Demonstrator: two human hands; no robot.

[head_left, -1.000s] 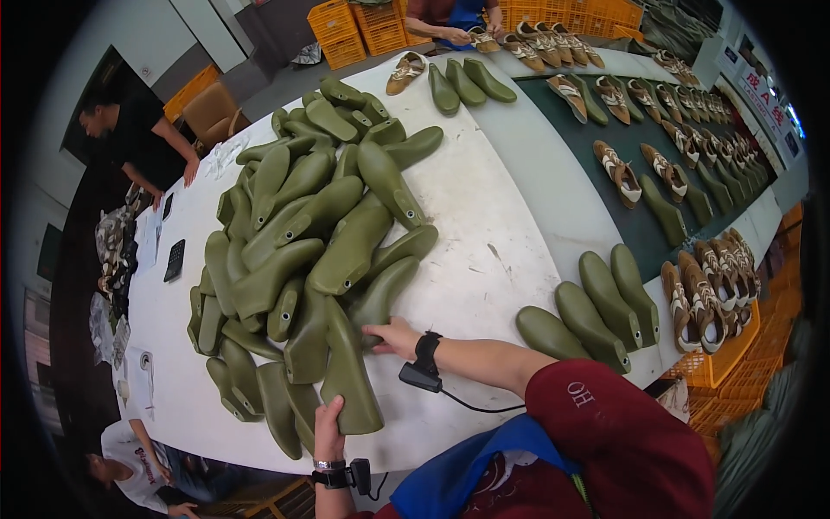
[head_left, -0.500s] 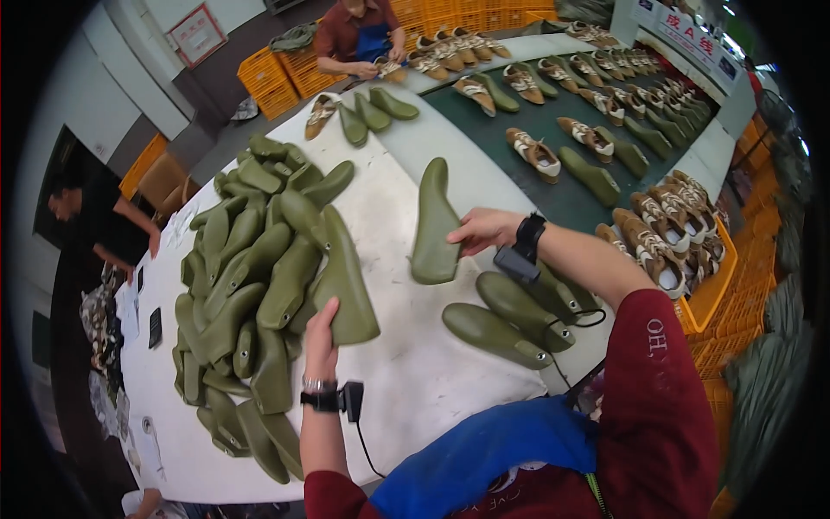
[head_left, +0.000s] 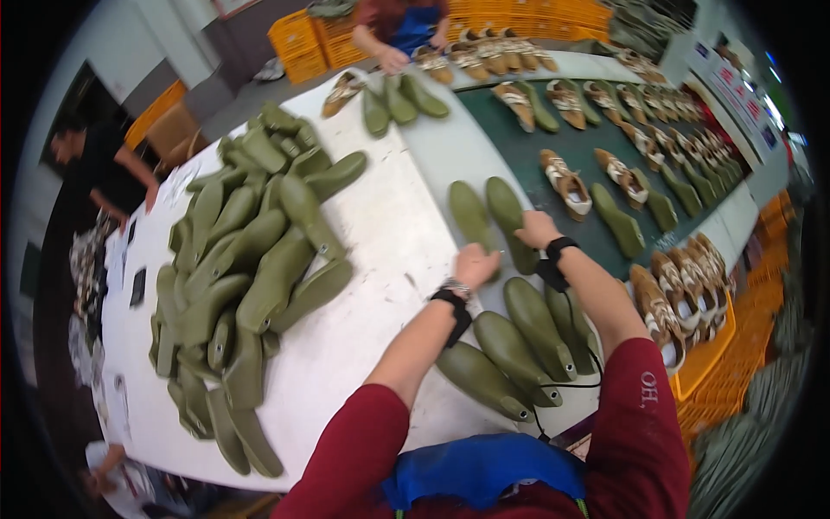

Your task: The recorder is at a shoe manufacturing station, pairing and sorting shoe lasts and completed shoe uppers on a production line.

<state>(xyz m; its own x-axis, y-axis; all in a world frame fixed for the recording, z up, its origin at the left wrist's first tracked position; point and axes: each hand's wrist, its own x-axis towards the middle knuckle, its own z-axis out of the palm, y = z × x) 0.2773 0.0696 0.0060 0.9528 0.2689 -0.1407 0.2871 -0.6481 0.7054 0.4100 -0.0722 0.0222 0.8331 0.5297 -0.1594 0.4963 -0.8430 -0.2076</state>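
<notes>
Two olive-green shoe lasts are side by side on the white table near the belt, soles up. My left hand [head_left: 476, 265] is closed on the heel end of the left shoe last [head_left: 469, 210]. The heel end of the right shoe last [head_left: 504, 208] is in my right hand [head_left: 539, 230], whose fingers curl at its edge. Just nearer to me lies a row of several more lasts [head_left: 510, 346], heels toward me. To the left, a big heap of the same green lasts [head_left: 264, 242] covers much of the table.
A green conveyor belt [head_left: 553, 149] carries brown-and-white shoes and lasts. A yellow crate [head_left: 705, 337] full of shoes stands at my right. Three lasts [head_left: 400, 104] and a shoe [head_left: 343, 92] lie at the far edge. A co-worker [head_left: 402, 30] handles shoes there; another person [head_left: 112, 164] is at left.
Both hands have moved together; the left one came right, away from the heap. The two lasts they held now lie side by side beyond the near row. My view has shifted slightly.
</notes>
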